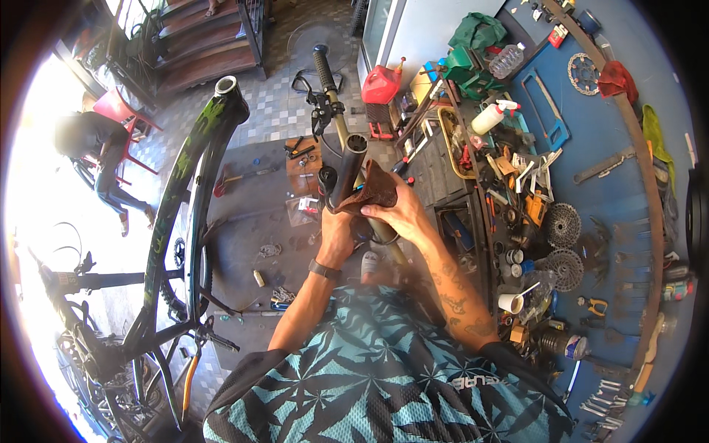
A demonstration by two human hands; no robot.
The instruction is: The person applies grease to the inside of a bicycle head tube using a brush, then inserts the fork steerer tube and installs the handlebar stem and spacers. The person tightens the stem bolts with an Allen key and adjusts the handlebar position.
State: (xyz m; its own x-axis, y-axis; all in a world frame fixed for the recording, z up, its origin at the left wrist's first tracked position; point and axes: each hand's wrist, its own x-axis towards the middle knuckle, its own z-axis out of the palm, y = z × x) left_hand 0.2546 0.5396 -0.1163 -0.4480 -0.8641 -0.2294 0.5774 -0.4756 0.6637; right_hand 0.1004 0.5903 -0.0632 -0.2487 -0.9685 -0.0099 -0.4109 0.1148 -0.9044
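Before my chest I hold a dark, hollow tube (pixel 350 171) by its lower part; its open end points up and away from me. My left hand (pixel 337 235) is closed round the low end, its fingers partly hidden behind the tube. My right hand (pixel 402 212) grips a dark brown rag (pixel 377 187), which lies against the tube's right side. Just beyond stands a bicycle handlebar (pixel 338 118) with a black grip (pixel 323 68) and a brake lever (pixel 319 118). Left of my hands, a green and black bicycle frame (pixel 177 192) stands upright.
To my right, a cluttered workbench holds a spray bottle (pixel 491 117), a white cup (pixel 509 303) and cassette sprockets (pixel 563 225). Tools hang on a blue board (pixel 591 155). A red fuel can (pixel 382 84) stands ahead. Another person (pixel 103 148) bends at far left, near a red chair (pixel 118 111).
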